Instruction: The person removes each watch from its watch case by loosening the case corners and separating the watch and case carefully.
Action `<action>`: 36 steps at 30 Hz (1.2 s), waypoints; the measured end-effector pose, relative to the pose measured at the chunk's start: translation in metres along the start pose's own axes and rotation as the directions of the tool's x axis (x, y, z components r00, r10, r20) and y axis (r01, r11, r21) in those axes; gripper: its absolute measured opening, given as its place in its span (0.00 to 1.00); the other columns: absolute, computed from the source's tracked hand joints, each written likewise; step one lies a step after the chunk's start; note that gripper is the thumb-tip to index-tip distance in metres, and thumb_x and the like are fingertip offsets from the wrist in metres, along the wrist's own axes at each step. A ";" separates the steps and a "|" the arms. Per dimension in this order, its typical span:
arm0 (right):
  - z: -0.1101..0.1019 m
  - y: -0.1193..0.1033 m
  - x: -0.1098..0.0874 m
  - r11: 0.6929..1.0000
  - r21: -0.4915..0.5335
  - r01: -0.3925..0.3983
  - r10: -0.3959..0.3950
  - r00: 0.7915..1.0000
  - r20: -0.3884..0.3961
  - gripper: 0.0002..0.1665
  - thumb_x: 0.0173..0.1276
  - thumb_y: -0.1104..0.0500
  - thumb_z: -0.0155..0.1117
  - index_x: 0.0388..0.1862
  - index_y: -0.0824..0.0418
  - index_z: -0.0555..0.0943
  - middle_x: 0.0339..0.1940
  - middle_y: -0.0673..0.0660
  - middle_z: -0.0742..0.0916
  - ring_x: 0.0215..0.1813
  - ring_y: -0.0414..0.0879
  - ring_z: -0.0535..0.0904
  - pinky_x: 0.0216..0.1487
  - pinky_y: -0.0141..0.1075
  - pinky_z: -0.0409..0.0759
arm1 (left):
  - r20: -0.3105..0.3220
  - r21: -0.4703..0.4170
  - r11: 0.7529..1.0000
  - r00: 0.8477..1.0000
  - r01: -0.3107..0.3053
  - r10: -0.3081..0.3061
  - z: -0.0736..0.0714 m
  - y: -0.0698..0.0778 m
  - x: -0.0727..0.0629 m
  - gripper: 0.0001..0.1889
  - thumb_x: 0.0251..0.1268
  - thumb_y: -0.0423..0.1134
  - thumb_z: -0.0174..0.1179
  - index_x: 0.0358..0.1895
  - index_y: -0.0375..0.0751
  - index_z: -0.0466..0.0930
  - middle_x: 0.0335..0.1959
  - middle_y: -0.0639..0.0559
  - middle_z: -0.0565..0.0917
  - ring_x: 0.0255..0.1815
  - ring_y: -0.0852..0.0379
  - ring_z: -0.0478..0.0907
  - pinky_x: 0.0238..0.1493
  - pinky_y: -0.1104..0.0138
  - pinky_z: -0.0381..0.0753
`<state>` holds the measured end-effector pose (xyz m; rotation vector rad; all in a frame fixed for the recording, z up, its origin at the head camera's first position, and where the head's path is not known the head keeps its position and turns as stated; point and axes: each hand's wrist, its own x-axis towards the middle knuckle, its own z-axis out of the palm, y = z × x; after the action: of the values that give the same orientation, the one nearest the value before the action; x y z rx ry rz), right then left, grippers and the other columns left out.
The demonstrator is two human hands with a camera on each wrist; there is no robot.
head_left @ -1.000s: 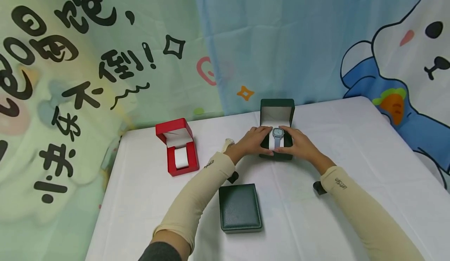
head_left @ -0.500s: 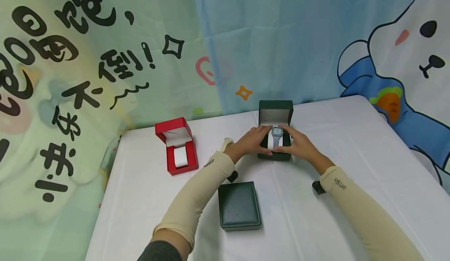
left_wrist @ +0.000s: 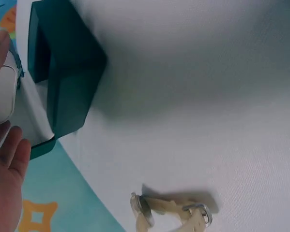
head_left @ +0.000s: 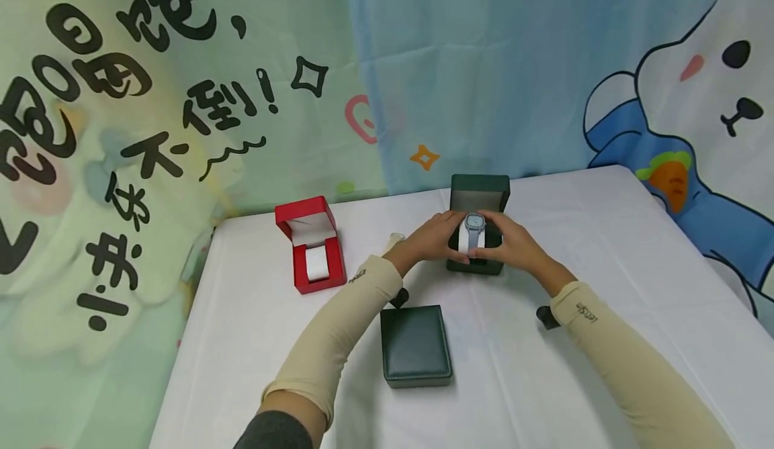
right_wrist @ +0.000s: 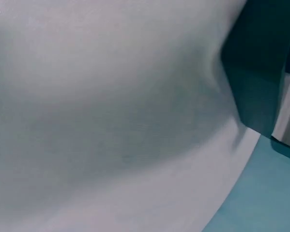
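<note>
A watch with a light blue strap [head_left: 474,222] is wrapped round a white cushion [head_left: 463,237] in the head view. My left hand [head_left: 434,237] grips the cushion's left side, thumb and fingers at its edge. From the other side my right hand [head_left: 514,240] holds the same cushion. Both are over an open dark green box [head_left: 480,183], whose lid stands up behind them. In the left wrist view, the cushion's rounded end [left_wrist: 2,94] shows between thumb and fingers, outside the green box [left_wrist: 79,72]. The right wrist view shows only the box's side [right_wrist: 258,63], not the hand.
An open red box [head_left: 300,284] with an empty-looking white cushion [head_left: 317,263] stands left. A closed green box [head_left: 416,345] lies nearer, between the forearms. Behind my left wrist lies a watch with a beige strap [left_wrist: 176,208]. A printed curtain [head_left: 532,66] hangs behind the white table [head_left: 502,361].
Both hands have raised the cushion with the watch slightly out of the green box, shifting it a little left relative to the box. The head view has shifted slightly.
</note>
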<state>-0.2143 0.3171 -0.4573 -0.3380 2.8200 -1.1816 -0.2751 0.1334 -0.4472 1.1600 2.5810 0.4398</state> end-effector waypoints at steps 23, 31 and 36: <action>-0.005 -0.032 0.003 0.997 0.025 0.069 -0.071 0.987 0.145 0.52 0.53 0.53 0.70 0.69 0.67 0.51 0.63 0.70 0.64 0.56 0.60 0.67 0.52 0.56 0.71 | -0.061 0.014 0.993 0.992 -0.113 0.114 -0.017 0.001 -0.029 0.46 0.50 0.54 0.65 0.69 0.43 0.53 0.65 0.49 0.66 0.65 0.55 0.64 0.65 0.66 0.64; -0.009 -0.031 -0.002 0.997 0.064 0.048 -0.058 0.984 0.167 0.52 0.54 0.56 0.69 0.69 0.67 0.49 0.63 0.70 0.63 0.54 0.60 0.68 0.50 0.54 0.73 | -0.041 -0.035 0.987 0.987 -0.154 0.153 -0.017 0.001 -0.027 0.46 0.50 0.52 0.66 0.70 0.41 0.52 0.67 0.48 0.64 0.66 0.55 0.62 0.66 0.67 0.61; -0.010 -0.032 -0.005 0.993 0.113 0.029 -0.048 0.984 0.170 0.55 0.55 0.57 0.68 0.71 0.65 0.44 0.65 0.70 0.60 0.54 0.60 0.68 0.48 0.51 0.74 | -0.037 -0.058 0.985 0.986 -0.162 0.160 -0.020 0.002 -0.027 0.46 0.50 0.51 0.66 0.70 0.41 0.51 0.67 0.48 0.64 0.67 0.55 0.61 0.67 0.67 0.60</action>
<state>-0.2054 0.3027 -0.4277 -0.4653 2.6006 -1.2435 -0.2642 0.1110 -0.4247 1.3569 2.4914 0.5720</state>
